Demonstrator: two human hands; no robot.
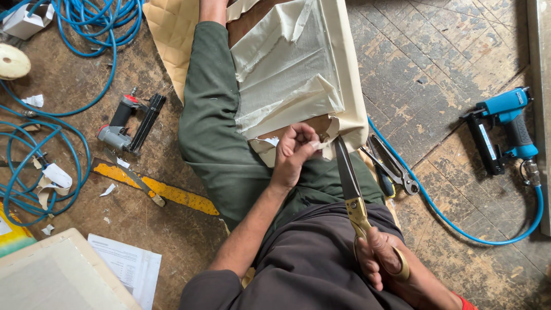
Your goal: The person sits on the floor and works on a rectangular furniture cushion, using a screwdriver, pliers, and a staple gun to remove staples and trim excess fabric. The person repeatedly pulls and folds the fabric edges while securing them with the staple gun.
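You sit on a worn, paint-flecked wooden floor (436, 63). Right of your scissor grip lie a blue pneumatic stapler (505, 129) with its blue hose (459, 227), and pliers (396, 169) just beside the blades. Left of your pinching hand lie a grey and red stapler (129, 123), coiled blue hose (40, 166), a yellow-painted strip (160, 189), paper scraps and a printed sheet (129, 267).

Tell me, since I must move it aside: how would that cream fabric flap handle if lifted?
Probably floppy: the cream fabric flap folds and creases by the left hand. Likely light, as it looks thin. The panel edge seems stiffer.
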